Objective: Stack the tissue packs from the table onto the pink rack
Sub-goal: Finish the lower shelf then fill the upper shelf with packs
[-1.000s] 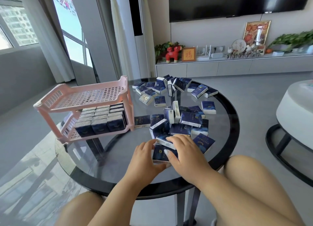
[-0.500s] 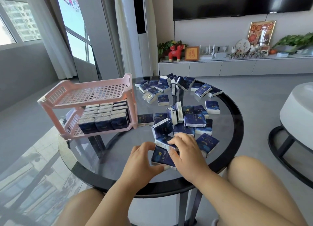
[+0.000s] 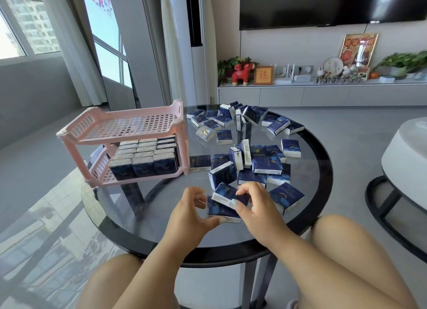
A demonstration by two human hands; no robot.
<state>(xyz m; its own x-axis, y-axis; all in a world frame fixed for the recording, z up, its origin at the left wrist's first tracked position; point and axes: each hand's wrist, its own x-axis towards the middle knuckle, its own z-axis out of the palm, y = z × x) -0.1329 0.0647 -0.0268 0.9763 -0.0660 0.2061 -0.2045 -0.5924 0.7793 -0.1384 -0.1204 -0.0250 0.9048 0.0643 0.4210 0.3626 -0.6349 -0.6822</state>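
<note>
Filling most of the view, the round glass table [image 3: 143, 207] carries the pink rack [image 3: 129, 126] at its far left. The rack's lower shelf is packed with upright tissue packs; its top shelf is bare. Loose tissue packs [image 3: 265, 163] lie scattered across the middle and far side of the glass, some flat, some on edge. At the near edge, two packs overlap. The right hand [image 3: 256, 207] pinches the upper pack [image 3: 227, 194] between thumb and curled fingers. The left hand [image 3: 189, 214] is half curled, thumb touching the near edge of the lower pack [image 3: 219, 210], fingers just clear of it. These packs look light, soft and film-wrapped, so probably slippery and squashable; holding them by the long side faces, squared together, should keep them from sliding apart.
</note>
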